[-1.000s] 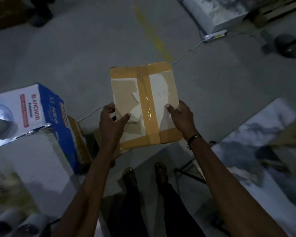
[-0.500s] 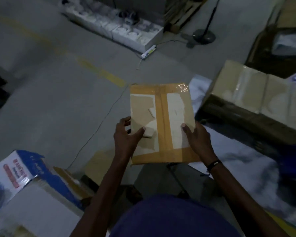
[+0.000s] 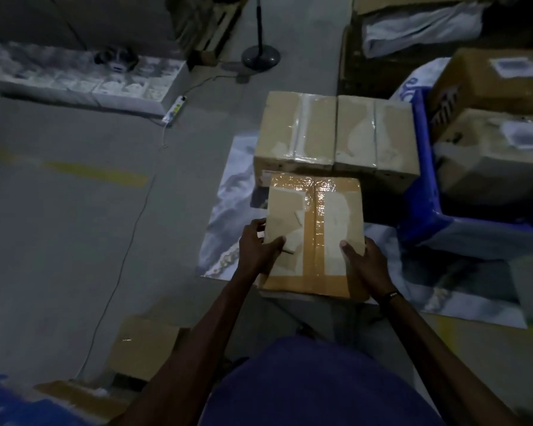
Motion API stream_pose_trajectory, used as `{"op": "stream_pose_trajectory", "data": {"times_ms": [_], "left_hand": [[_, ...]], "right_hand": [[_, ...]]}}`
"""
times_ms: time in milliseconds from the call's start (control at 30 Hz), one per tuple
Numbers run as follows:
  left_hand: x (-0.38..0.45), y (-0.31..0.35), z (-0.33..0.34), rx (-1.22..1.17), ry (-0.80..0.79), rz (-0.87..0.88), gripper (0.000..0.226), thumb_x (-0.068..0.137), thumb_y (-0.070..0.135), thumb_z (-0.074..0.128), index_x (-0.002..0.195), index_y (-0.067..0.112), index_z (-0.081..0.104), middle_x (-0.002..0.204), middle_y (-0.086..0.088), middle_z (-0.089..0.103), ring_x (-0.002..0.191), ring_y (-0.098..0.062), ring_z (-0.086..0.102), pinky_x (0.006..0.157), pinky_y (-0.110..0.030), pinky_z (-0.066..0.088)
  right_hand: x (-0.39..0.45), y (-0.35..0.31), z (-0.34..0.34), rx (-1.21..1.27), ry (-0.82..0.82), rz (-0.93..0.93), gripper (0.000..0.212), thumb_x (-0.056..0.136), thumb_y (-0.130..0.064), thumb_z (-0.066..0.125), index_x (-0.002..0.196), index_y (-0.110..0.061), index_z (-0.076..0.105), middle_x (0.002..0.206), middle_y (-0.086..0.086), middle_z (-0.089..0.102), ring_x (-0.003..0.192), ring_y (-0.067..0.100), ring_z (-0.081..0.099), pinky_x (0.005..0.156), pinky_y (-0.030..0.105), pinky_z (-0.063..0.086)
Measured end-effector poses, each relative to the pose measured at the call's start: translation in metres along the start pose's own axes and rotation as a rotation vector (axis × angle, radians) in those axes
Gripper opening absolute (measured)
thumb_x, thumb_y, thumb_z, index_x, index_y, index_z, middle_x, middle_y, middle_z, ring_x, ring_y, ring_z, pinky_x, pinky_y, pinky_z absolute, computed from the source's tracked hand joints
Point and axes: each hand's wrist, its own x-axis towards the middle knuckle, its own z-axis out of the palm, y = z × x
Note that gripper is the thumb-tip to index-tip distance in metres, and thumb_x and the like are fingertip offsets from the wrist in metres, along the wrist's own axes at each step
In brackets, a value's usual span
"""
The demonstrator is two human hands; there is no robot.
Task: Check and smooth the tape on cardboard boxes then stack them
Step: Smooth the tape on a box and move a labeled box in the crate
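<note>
So a flat brown cardboard box criss-crossed with glossy tan packing tape (image 3: 314,235) is held mid-frame, just below centre, and it's gripped from both sides: the left hand (image 3: 257,245) is wrapped round the left edge with the thumb laid on the top face, and the right hand (image 3: 365,259) is clamped on the right edge, thumb also resting on top. The box's long axis runs away from the body, toward the top of the frame, with the centre tape strip running the same way. The bit that matters for the next move: directly beyond the far edge, toward upper centre-right, two taller clear-taped cardboard boxes (image 3: 336,133) are parked side by side on a marbled white sheet (image 3: 228,210) spread on the grey floor. So the stack target lies straight ahead of the fingertips, and neither hand looks clearly nearer to it. Whether the held box is already touching those two can't be told from this angle; its far edge just overlaps their front faces in the picture. A blue plastic crate (image 3: 425,192) sits off to the right. Lighting is dim, so tape wrinkles can't be judged.
</note>
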Motion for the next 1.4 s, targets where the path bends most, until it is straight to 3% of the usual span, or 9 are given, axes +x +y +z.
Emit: {"op": "stream_pose_trajectory", "data": {"times_ms": [167,367,700,867,1000,1133,1200,1300,1400], "left_hand": [[0.015,0.004,0.041,0.041,-0.027,0.007,0.070,0.076,0.041,0.088,0.132,0.020,0.053,0.125,0.004,0.061,0.109,-0.015,0.066,0.080,-0.028,0.059],[0.021,0.025,0.063,-0.021,-0.121,-0.152,0.076,0.075,0.031,0.091,0.128,0.020,0.038,0.104,0.007,0.053,0.081,0.002,0.055,0.048,-0.008,0.047],[0.052,0.006,0.066,0.055,-0.184,-0.124,0.096,0.054,0.057,0.096,0.129,0.022,0.047,0.117,0.006,0.064,0.099,-0.010,0.067,0.060,-0.017,0.055],[0.089,0.024,0.067,0.047,-0.202,-0.042,0.072,0.068,0.051,0.091,0.124,0.023,0.056,0.118,0.006,0.064,0.112,-0.013,0.061,0.103,-0.038,0.050],[0.099,0.029,0.069,0.119,-0.205,0.056,0.057,0.076,0.039,0.089,0.120,0.019,0.057,0.115,0.000,0.067,0.109,-0.016,0.064,0.096,-0.033,0.053],[0.094,0.027,0.071,0.149,-0.192,0.086,0.075,0.076,0.047,0.087,0.133,0.013,0.051,0.126,-0.004,0.065,0.118,-0.019,0.063,0.095,-0.033,0.053],[0.090,0.031,0.077,0.248,-0.123,0.138,0.090,0.075,0.050,0.085,0.144,0.014,0.040,0.138,-0.007,0.057,0.129,-0.026,0.056,0.101,-0.041,0.050],[0.085,0.058,0.090,0.690,-0.096,0.294,0.115,0.075,0.051,0.084,0.161,0.022,0.012,0.167,-0.015,0.015,0.153,-0.040,0.017,0.117,-0.058,0.027],[0.087,0.074,0.100,0.880,-0.292,0.373,0.098,0.086,0.044,0.077,0.162,0.027,0.017,0.170,-0.010,0.005,0.156,-0.037,0.003,0.121,-0.064,0.020]], "right_hand": [[0.023,0.022,-0.016,0.046,0.028,0.053,0.063,0.088,-0.057,0.069,0.135,-0.017,0.055,0.122,0.006,0.065,0.113,0.027,0.063,0.094,0.041,0.053],[0.032,0.012,-0.013,0.100,0.035,0.094,0.082,0.077,-0.052,0.084,0.140,-0.013,0.048,0.125,0.005,0.060,0.112,0.021,0.058,0.087,0.032,0.046],[0.048,0.016,-0.010,0.047,-0.001,0.120,0.104,0.067,-0.057,0.088,0.148,-0.015,0.038,0.141,0.010,0.053,0.127,0.029,0.054,0.099,0.041,0.045],[0.061,-0.012,-0.017,0.101,0.095,0.077,0.102,0.071,-0.046,0.090,0.152,-0.015,0.036,0.143,0.009,0.054,0.125,0.023,0.054,0.099,0.036,0.046],[0.066,-0.019,-0.015,0.051,0.121,0.014,0.100,0.074,-0.043,0.089,0.154,-0.018,0.034,0.143,0.010,0.055,0.130,0.027,0.053,0.105,0.046,0.047],[0.066,-0.023,-0.014,-0.069,0.121,-0.054,0.098,0.080,-0.037,0.085,0.156,-0.015,0.027,0.147,0.013,0.050,0.133,0.030,0.050,0.104,0.038,0.043],[0.067,-0.031,-0.013,-0.248,0.142,-0.132,0.102,0.083,-0.037,0.083,0.161,-0.018,0.019,0.161,0.013,0.032,0.144,0.030,0.038,0.111,0.042,0.038],[0.075,-0.047,-0.013,-0.546,0.106,-0.298,0.093,0.088,-0.038,0.076,0.162,-0.021,0.021,0.169,0.009,0.015,0.154,0.028,0.018,0.122,0.046,0.025],[0.084,-0.056,-0.009,-0.747,-0.026,-0.343,0.079,0.094,-0.039,0.069,0.159,-0.023,0.029,0.169,0.007,0.018,0.154,0.031,0.018,0.119,0.053,0.030]]}}
